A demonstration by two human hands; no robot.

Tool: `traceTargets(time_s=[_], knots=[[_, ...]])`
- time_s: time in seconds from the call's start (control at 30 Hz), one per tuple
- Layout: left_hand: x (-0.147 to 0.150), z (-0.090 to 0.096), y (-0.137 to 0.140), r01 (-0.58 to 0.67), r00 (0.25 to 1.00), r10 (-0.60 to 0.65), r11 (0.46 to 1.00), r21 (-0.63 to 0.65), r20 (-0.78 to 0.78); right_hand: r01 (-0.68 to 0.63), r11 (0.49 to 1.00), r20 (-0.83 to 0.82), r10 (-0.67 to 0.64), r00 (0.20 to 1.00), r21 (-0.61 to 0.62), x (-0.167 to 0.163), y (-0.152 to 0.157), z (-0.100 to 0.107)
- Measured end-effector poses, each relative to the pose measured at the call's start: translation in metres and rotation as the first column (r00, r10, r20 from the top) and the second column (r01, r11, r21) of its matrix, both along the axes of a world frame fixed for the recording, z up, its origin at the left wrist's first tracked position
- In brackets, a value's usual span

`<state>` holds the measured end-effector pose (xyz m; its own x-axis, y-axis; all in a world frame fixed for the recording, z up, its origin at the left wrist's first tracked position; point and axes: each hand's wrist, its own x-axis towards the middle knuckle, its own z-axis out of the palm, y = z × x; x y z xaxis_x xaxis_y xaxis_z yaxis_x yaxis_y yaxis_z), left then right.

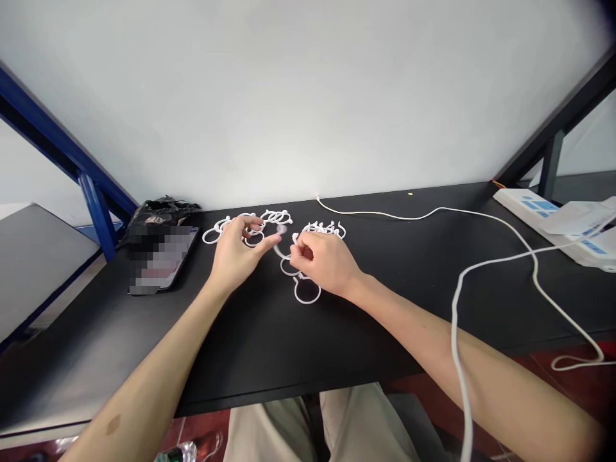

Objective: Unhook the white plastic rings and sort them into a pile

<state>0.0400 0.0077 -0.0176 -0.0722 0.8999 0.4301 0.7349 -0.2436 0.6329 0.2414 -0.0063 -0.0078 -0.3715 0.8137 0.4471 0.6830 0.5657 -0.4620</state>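
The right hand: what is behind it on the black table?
Behind the right hand, part of a cluster of white rings shows on the black table. The hand covers its near side, so the full count cannot be told.

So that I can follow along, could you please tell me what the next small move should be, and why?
Perhaps hold the right hand steady and gently close the left hand on the blurred white ring: the right hand appears to pinch it, while the left hand is open close beside it, contact unclear.
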Motion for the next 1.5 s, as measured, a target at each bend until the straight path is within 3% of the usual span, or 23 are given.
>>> traceTargets(time_s=[0.1, 0.2, 0.37, 0.43, 0.53, 0.67, 0.77, 1.0, 1.2, 1.37, 1.5], knots=[[-0.02, -0.009, 0.006, -0.011, 0.964, 0.037, 0.995, 0.099, -0.264, 0.095, 0.995, 0.094, -0.091, 0.991, -0.041, 0.01, 0.004, 0.003], [-0.035, -0.019, 0.011, 0.027, 0.881, 0.016, 0.996, 0.085, -0.474, 0.225, 0.972, 0.255, -0.202, 0.945, -0.061, 0.019, 0.01, 0.008], [-0.023, -0.015, 0.005, 0.183, 0.844, -0.088, 0.974, 0.131, -0.529, 0.397, 0.918, 0.297, -0.379, 0.876, 0.0, 0.021, 0.013, 0.014], [-0.009, -0.006, -0.004, 0.289, 0.839, -0.155, 0.939, 0.185, -0.521, 0.365, 0.931, 0.23, -0.356, 0.906, 0.005, 0.018, 0.01, 0.015], [0.009, 0.006, -0.018, 0.414, 0.83, -0.234, 0.867, 0.278, -0.507, 0.186, 0.981, 0.124, -0.178, 0.976, -0.054, 0.014, 0.004, 0.013], [0.019, 0.01, -0.026, 0.492, 0.81, -0.285, 0.806, 0.33, -0.512, 0.041, 0.996, 0.073, -0.036, 0.997, -0.073, 0.009, 0.001, 0.009], [0.019, 0.008, -0.026, 0.447, 0.845, -0.277, 0.836, 0.32, -0.457, 0.035, 0.998, 0.049, -0.033, 0.998, -0.049, 0.009, 0.003, 0.007], [0.019, 0.0, -0.02, 0.195, 0.944, -0.119, 0.953, 0.232, -0.308, -0.09, 0.992, 0.088, 0.098, 0.991, -0.094, 0.005, 0.0, 0.002], [0.019, 0.004, -0.019, 0.159, 0.969, -0.131, 0.979, 0.126, -0.21, -0.135, 0.984, 0.086, 0.145, 0.986, -0.113, 0.003, -0.005, 0.003], [0.017, 0.007, -0.013, 0.068, 0.998, -0.068, 0.998, -0.014, 0.009, -0.052, 0.999, 0.05, 0.051, 0.997, 0.016, -0.004, -0.006, 0.003], [0.012, 0.005, -0.005, 0.026, 0.998, -0.022, 0.998, -0.065, 0.06, 0.016, 0.996, 0.039, -0.02, 0.999, 0.088, -0.009, -0.007, 0.003]])
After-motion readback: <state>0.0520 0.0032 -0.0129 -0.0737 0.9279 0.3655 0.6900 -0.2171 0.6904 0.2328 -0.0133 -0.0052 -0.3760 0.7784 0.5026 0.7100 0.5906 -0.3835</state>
